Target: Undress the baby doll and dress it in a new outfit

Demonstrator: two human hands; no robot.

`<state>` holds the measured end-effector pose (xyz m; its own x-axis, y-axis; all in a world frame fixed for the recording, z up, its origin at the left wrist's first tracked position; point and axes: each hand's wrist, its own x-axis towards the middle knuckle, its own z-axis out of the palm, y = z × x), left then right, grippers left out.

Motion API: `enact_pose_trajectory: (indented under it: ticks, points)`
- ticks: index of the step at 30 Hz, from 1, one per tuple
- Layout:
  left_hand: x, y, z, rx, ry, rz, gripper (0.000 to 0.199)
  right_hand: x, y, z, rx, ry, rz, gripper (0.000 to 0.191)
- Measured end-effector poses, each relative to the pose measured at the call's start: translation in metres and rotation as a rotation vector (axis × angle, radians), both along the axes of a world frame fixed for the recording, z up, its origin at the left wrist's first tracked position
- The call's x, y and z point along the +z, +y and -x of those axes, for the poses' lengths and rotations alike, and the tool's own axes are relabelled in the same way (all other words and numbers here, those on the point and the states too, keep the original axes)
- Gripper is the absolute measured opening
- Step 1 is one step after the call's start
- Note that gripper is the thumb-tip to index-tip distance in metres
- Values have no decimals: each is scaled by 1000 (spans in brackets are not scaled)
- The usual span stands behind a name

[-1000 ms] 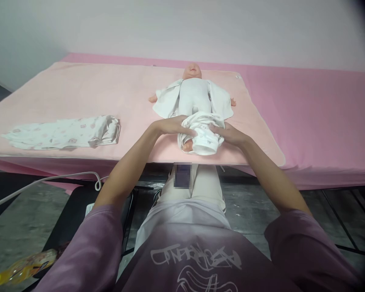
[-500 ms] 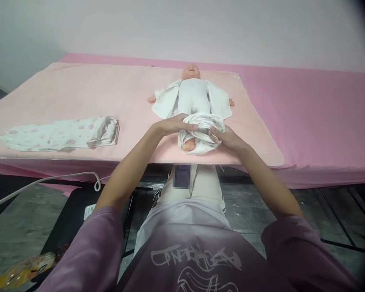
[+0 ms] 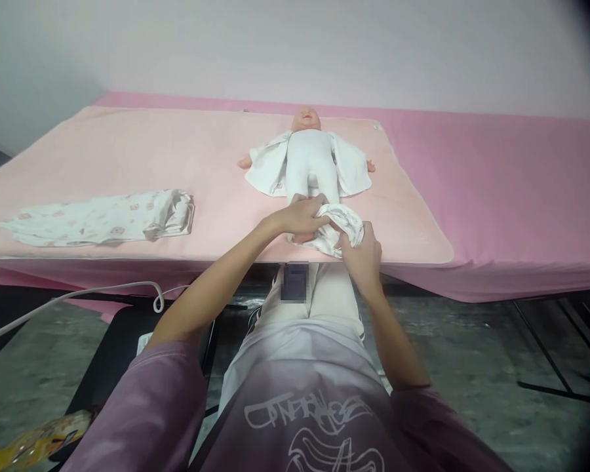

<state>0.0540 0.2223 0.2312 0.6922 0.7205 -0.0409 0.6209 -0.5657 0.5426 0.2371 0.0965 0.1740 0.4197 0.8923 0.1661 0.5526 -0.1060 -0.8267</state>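
Note:
A baby doll (image 3: 311,154) lies on its back on the peach mat (image 3: 187,151), its head away from me. It wears white clothing, and a white top is spread open at both sides over its arms. Bunched white baby pants (image 3: 345,216) with a small print are around its lower legs near the mat's front edge. My left hand (image 3: 305,215) is closed over the doll's lower leg and the edge of the pants; a foot shows partly beneath it. My right hand (image 3: 362,257) pinches the pants from the right, fingers partly hidden in the cloth.
A folded white cloth with pink print (image 3: 103,219) lies on the mat at left. Pink sheeting (image 3: 496,196) covers the table beyond the mat. Below left are a black chair (image 3: 113,354), a white cable (image 3: 78,295) and a yellow-capped bottle (image 3: 34,439).
The pants have been pulled lower and to the right, uncovering more of the doll's legs. My left hand has moved right onto the leg; my right hand has moved lower, toward me.

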Motion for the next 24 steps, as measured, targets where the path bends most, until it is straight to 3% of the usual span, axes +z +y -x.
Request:
enact_pose_trajectory:
  ticks: [7,11,14,20,24]
  points:
    - [-3,-7,-10,-76,89,-81,52,-1,-1,-7,-43,-223,9,39]
    - [-1,-8,-11,-88,113,-62,65,0,-6,-7,11,-145,97,44]
    - [1,-10,-10,-89,150,-78,62,-2,-7,-8,-4,-154,75,57]
    - [-1,-22,-12,-64,276,-227,70,-9,2,-14,5,-358,3,37]
    - [-5,-25,-12,-34,200,-233,63,-11,10,-22,83,-166,19,38]
